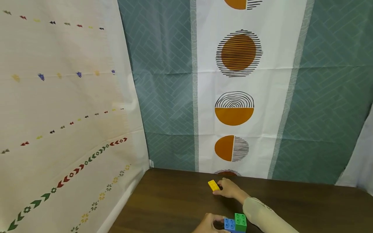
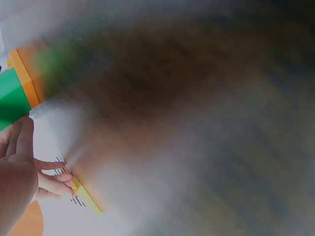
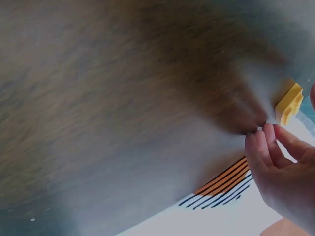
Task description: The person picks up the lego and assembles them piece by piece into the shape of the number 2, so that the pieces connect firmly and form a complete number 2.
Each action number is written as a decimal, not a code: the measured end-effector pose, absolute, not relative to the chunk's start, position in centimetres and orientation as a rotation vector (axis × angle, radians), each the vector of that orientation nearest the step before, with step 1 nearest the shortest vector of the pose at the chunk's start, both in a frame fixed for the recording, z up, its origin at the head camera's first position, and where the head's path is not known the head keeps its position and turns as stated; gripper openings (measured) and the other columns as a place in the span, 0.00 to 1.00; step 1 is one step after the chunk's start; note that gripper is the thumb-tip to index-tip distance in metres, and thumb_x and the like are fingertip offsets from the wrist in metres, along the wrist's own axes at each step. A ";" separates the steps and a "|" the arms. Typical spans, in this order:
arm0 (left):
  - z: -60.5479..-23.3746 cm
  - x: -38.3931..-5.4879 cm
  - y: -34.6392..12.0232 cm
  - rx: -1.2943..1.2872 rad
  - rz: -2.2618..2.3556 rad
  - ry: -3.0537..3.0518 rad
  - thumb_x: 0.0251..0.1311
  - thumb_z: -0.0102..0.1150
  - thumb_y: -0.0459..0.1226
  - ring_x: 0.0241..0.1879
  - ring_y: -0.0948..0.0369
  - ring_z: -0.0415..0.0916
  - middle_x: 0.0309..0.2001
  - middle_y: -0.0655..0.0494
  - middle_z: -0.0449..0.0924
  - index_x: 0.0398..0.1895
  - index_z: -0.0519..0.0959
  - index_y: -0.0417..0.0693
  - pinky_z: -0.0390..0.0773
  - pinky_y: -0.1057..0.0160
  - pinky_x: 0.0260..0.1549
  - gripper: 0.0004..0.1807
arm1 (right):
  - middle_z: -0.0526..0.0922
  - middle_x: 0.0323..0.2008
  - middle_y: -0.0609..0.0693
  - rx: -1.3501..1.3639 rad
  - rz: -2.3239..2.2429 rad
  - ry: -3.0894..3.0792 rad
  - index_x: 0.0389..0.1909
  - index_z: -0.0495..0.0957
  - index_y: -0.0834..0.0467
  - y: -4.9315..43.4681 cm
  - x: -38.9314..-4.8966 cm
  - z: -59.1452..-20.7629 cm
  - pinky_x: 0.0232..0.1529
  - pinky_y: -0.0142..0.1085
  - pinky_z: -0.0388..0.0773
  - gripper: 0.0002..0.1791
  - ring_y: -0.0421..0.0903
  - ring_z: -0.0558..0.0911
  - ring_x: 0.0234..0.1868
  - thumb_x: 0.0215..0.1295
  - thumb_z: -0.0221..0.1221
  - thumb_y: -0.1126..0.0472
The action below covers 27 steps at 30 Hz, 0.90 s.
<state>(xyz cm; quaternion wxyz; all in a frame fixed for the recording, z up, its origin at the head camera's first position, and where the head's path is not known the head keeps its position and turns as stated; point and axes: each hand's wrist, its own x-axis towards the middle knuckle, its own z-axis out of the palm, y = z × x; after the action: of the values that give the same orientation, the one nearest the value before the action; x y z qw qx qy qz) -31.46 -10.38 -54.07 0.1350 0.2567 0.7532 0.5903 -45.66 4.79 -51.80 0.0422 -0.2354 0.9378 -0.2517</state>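
Low in the head view, my left hand (image 1: pixel 207 224) grips a joined block of toy building bricks. Its fingers and thumb lie at the side of a blue brick (image 1: pixel 229 223), with a green brick (image 1: pixel 240 221) set higher at the right end. In the left wrist view, an orange piece (image 2: pixel 25 78) shows against the green brick (image 2: pixel 11 101). Farther back, near the patterned cloth, my right hand (image 1: pixel 228 188) pinches a flat yellow brick (image 1: pixel 213 185) with studs by its near right side. The yellow brick (image 3: pixel 289 104) stands just beyond the curled fingers in the right wrist view.
A dark brown wooden table (image 1: pixel 163 200) spreads under both hands. A green and white cloth (image 1: pixel 169 97) with orange circles hangs behind it. A cream embroidered cloth (image 1: pixel 73 106) hangs along the left side.
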 end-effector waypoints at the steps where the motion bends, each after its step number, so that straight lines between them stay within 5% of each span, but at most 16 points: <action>1: -54.1 -31.4 -10.4 0.760 1.704 2.193 0.62 0.63 0.37 0.41 0.77 0.79 0.46 0.43 0.86 0.51 0.81 0.33 0.77 0.76 0.42 0.18 | 0.80 0.38 0.55 -0.716 -0.758 2.887 0.49 0.80 0.69 4.8 -45.6 -51.9 0.47 0.47 0.79 0.31 0.48 0.78 0.39 0.53 0.71 0.48; 10: -54.5 -31.3 -10.4 0.793 1.717 2.172 0.60 0.61 0.28 0.41 0.80 0.77 0.46 0.27 0.80 0.51 0.78 0.25 0.76 0.77 0.42 0.17 | 0.76 0.32 0.50 -0.653 -0.606 3.013 0.46 0.83 0.64 4.5 -45.2 -53.2 0.31 0.42 0.73 0.33 0.44 0.71 0.32 0.51 0.69 0.39; 23: -54.2 -31.2 -10.5 0.764 1.703 2.165 0.61 0.61 0.30 0.41 0.78 0.79 0.47 0.29 0.81 0.52 0.79 0.28 0.77 0.76 0.42 0.17 | 0.78 0.33 0.51 -0.733 -0.667 3.050 0.40 0.83 0.64 4.6 -45.0 -53.5 0.38 0.43 0.78 0.18 0.44 0.73 0.33 0.54 0.70 0.55; 27: -54.1 -31.2 -10.8 0.747 1.712 2.161 0.62 0.61 0.33 0.39 0.79 0.78 0.46 0.37 0.85 0.51 0.80 0.31 0.77 0.76 0.40 0.16 | 0.79 0.33 0.52 -0.726 -0.725 3.000 0.40 0.83 0.65 4.8 -45.0 -53.0 0.38 0.43 0.76 0.17 0.44 0.73 0.32 0.55 0.69 0.56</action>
<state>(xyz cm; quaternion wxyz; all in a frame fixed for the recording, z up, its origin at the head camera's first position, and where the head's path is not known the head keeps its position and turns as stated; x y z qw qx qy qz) -31.20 -10.79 -54.07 0.1421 0.2587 0.7488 0.5934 -44.98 4.77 -52.97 -0.0146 -0.2291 0.9460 -0.2287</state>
